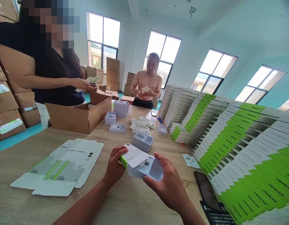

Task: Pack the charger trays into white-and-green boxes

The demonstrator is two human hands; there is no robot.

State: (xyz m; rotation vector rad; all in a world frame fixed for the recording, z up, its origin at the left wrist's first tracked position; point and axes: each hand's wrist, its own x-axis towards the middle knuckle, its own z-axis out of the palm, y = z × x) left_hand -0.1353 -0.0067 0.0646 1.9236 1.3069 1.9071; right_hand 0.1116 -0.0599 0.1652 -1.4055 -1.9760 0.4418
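Note:
My left hand [115, 162] is wrapped round a small white and green carton [134, 155], thumb side toward me. A clear plastic tray [152, 168] sits partly inside the carton's right-hand end, tilted a little. My right hand [169, 179] grips the exposed end of that tray between thumb and fingers. Just beyond my hands, a stack of similar plastic trays [143, 142] stands on the table. To the left lie flat, unfolded carton blanks [62, 165], white, grey and green.
Tall rows of white and green cartons [240, 137] line the right side, with a dark phone [206, 189] beside them. An open cardboard box [71, 117] stands at the left. Two people across the table hold papers. Loose leaflets [142, 125] and a blue cutter [159, 120] lie mid-table.

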